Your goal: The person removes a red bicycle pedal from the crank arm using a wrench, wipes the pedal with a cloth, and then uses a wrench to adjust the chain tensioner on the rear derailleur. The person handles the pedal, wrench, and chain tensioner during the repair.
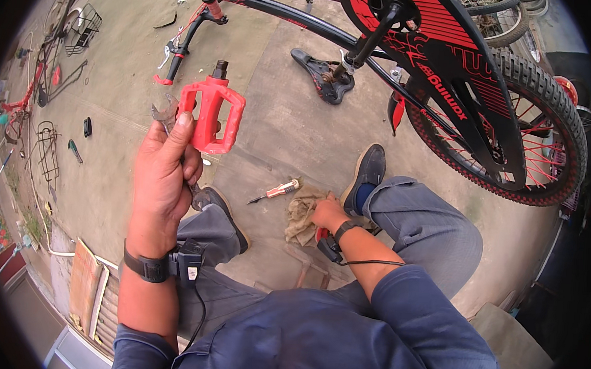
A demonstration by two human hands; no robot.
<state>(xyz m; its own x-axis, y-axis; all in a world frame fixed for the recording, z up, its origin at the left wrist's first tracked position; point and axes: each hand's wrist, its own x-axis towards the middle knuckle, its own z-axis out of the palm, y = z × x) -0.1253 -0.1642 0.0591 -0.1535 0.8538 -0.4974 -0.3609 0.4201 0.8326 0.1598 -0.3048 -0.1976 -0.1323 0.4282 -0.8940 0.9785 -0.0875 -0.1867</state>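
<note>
My left hand point(169, 153) is raised left of the middle, closed around a red bicycle pedal point(208, 111) with its dark threaded axle pointing up. A metal open-end wrench point(163, 113) is in the same hand, its jaw beside the pedal and its other end showing below the fingers. Low between my feet, my right hand point(327, 212) is closed on a crumpled tan rag point(299, 220); its fingertips are partly hidden in the cloth. Left of the rag lies a tool with an orange and white handle point(284, 188) and a dark tip.
An upside-down black and red bicycle point(423, 84) stands ahead to the right, its saddle point(323, 78) and handlebar point(185, 46) on the concrete. Its rear tyre point(569, 133) is on the right. Wire baskets point(83, 29) and bicycle parts lie far left. Spare wheels point(508, 28) are at back right.
</note>
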